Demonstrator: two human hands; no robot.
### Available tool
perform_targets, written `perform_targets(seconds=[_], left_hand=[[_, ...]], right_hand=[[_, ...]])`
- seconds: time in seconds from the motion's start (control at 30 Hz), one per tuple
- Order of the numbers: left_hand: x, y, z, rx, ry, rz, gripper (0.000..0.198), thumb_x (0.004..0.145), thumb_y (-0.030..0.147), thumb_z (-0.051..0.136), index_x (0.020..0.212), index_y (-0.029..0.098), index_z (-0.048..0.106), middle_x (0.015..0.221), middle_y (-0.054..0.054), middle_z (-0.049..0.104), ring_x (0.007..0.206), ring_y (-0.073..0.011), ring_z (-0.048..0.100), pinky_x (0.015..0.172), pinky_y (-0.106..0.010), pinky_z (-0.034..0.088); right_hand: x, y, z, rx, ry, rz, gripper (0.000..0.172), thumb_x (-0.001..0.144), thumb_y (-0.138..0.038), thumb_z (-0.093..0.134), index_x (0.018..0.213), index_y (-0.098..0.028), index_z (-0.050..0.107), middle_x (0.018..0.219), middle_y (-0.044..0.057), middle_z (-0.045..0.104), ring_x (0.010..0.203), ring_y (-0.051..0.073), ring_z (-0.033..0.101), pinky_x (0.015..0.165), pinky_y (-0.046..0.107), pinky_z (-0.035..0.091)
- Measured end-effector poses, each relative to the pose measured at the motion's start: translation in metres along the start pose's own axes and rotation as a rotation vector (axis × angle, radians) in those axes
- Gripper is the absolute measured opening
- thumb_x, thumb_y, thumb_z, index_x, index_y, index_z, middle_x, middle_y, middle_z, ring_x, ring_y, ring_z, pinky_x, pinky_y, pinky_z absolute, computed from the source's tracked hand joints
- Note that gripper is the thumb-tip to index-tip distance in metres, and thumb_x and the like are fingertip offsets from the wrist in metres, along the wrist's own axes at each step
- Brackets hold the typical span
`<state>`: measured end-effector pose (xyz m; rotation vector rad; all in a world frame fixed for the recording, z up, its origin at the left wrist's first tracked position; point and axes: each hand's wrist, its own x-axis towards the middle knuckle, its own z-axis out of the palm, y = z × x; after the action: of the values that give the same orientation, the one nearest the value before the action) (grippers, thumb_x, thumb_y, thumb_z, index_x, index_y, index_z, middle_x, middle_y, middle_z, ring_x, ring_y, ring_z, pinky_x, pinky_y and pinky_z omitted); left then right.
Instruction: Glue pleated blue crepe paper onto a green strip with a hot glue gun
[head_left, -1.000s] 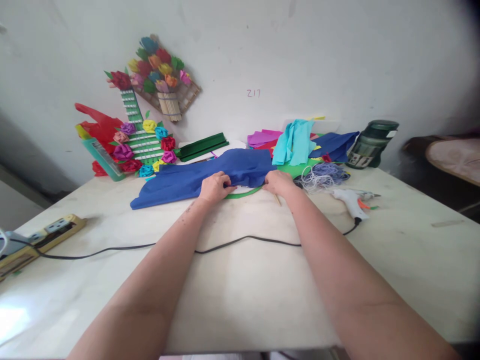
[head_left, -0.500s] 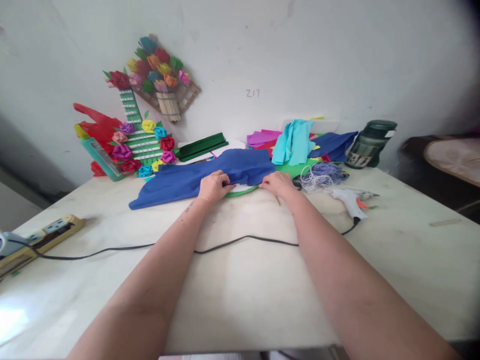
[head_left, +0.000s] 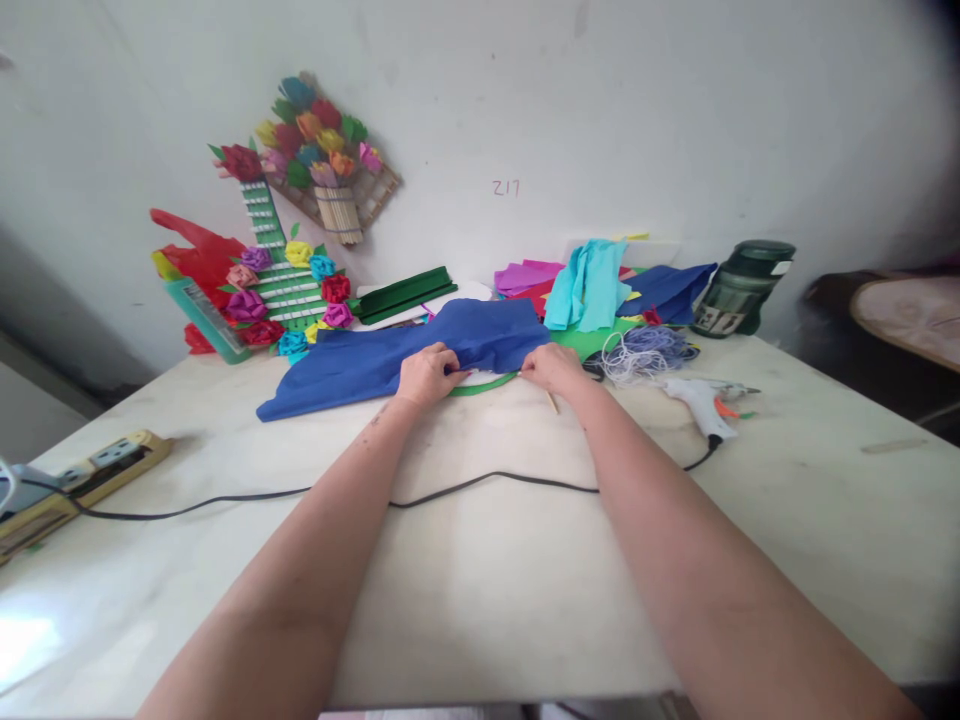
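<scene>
A wide blue sheet (head_left: 360,362), crepe paper or thin cloth by its look, lies creased across a white board with a green edge (head_left: 487,385). Only the board's curved front shows beneath it. My left hand (head_left: 429,375) is closed on the sheet's front edge, with the fingertips bent inward. To the right, my right hand (head_left: 553,368) pinches the same edge near the board's rim. A short thin stick (head_left: 553,402) lies on the table just below my right hand.
A glue gun (head_left: 701,405) rests at right, its black cord (head_left: 495,475) crossing under my arms to a power strip (head_left: 112,470). Behind are a yarn bundle (head_left: 649,352), turquoise paper (head_left: 586,285), a dark green bottle (head_left: 742,288), a glue bottle (head_left: 206,318) and a flower-trimmed guitar shape (head_left: 281,285).
Both hands stay at the sheet's front edge. My right fingertips have shifted very slightly; the sheet lies almost as before.
</scene>
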<state>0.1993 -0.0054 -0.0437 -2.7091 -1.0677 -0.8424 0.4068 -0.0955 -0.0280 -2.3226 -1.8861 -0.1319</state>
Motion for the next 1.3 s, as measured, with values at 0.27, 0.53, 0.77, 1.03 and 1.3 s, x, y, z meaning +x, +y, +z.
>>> perform_targets(seconds=[0.27,0.53,0.77,1.03,1.3], left_hand=[[0.000,0.001,0.000,-0.002,-0.016,-0.023,0.022,0.072,0.045,0.059,0.071,0.024,0.063,0.083,0.000,0.063,0.076,-0.0154,0.058,0.059,-0.024,0.038],[-0.001,0.001,-0.001,-0.010,-0.006,-0.021,0.019,0.072,0.043,0.060,0.075,0.024,0.062,0.082,0.000,0.062,0.076,-0.0152,0.058,0.059,-0.024,0.037],[-0.002,0.002,-0.002,0.024,-0.018,0.036,0.018,0.075,0.041,0.056,0.083,0.025,0.061,0.084,0.000,0.061,0.078,-0.0152,0.057,0.059,-0.024,0.036],[-0.003,0.001,-0.001,0.062,-0.013,0.091,0.019,0.077,0.041,0.055,0.083,0.025,0.062,0.085,-0.001,0.059,0.079,-0.0159,0.056,0.057,-0.024,0.035],[-0.004,-0.002,0.003,0.076,0.070,0.182,0.017,0.079,0.038,0.054,0.077,0.024,0.062,0.095,-0.002,0.058,0.087,-0.0158,0.053,0.061,-0.024,0.037]], right_hand=[[-0.004,0.004,-0.034,0.242,-0.314,-0.089,0.017,0.070,-0.025,0.061,0.082,-0.017,0.072,0.070,0.001,0.069,0.062,0.012,0.059,0.056,0.019,0.041],[0.001,-0.036,-0.009,0.100,0.101,-0.184,0.020,0.077,-0.032,0.056,0.088,-0.028,0.071,0.089,0.001,0.070,0.086,0.017,0.061,0.069,0.024,0.041],[-0.002,-0.054,0.011,-0.065,0.132,-0.195,0.027,0.085,-0.027,0.042,0.093,-0.027,0.069,0.088,0.008,0.069,0.084,0.021,0.062,0.071,0.030,0.040],[-0.001,-0.059,0.016,-0.022,0.186,-0.096,0.026,0.084,-0.031,0.049,0.108,-0.021,0.052,0.094,0.010,0.064,0.084,0.022,0.059,0.068,0.030,0.038],[0.000,-0.051,0.026,-0.038,0.442,-0.257,0.014,0.077,-0.026,0.061,0.089,-0.020,0.058,0.097,0.008,0.056,0.092,0.022,0.048,0.067,0.031,0.036]])
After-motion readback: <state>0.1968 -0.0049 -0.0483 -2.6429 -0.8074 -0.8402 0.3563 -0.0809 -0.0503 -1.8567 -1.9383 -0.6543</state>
